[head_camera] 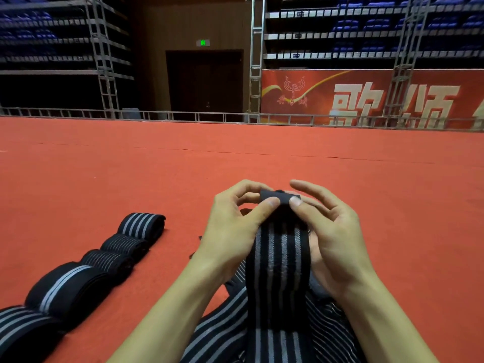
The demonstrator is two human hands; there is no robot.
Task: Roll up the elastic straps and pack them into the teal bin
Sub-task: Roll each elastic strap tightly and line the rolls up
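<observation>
Your hands pinch the strap's top end.
Your left hand [235, 221] and right hand [327, 231] grip the striped strap [281, 258]; five rolled straps [141, 225] lie left of the grip.

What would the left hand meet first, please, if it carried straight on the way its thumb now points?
The left hand has its thumb on the dark end of the striped elastic strap. Going straight on, it would most likely meet the thumb of the right hand, just across that end.
</observation>
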